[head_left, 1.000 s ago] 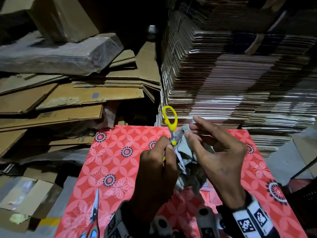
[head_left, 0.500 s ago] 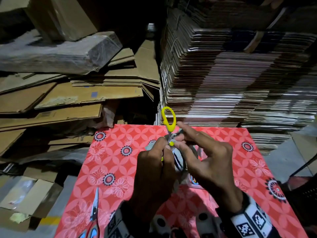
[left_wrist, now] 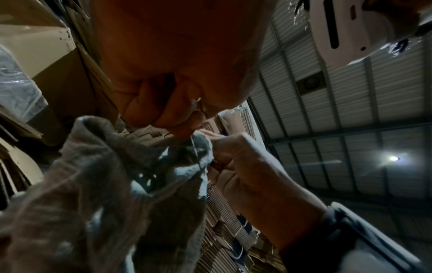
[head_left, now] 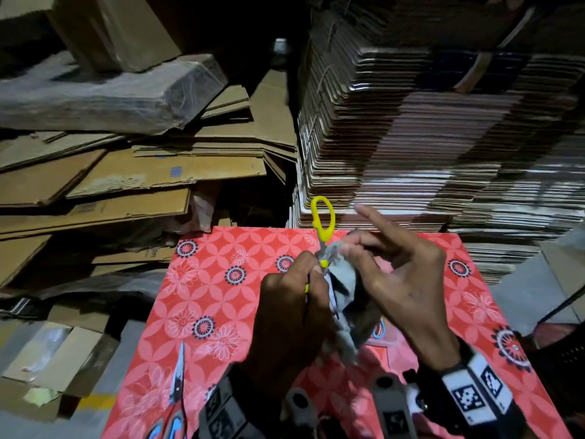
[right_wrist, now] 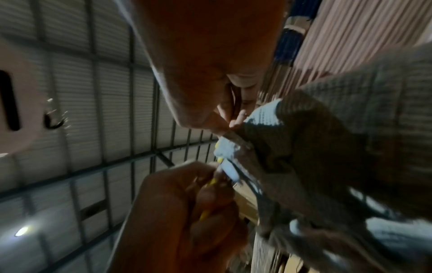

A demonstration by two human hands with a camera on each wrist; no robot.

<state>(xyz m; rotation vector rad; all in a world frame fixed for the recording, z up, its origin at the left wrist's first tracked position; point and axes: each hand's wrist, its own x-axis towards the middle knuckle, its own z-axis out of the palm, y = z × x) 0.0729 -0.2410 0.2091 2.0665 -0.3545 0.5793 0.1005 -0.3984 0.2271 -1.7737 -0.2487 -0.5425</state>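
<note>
Small scissors (head_left: 322, 231), yellow handles, upright in left hand (head_left: 291, 312); one loop sticks up above fist. Grey cloth (head_left: 343, 280), crumpled, top pinched by right hand (head_left: 402, 280), against scissors, rest hanging between hands.

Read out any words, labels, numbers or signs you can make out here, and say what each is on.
None can be read.
Upper cardboard sheet: pale print patch and blue square, too blurred.
Lower cardboard sheet: dark label, too blurred.
Right wrist band: black-and-white code squares, no letters.
Yellow scissors in the left hand, grey cloth in the right hand: no print seen.
</note>
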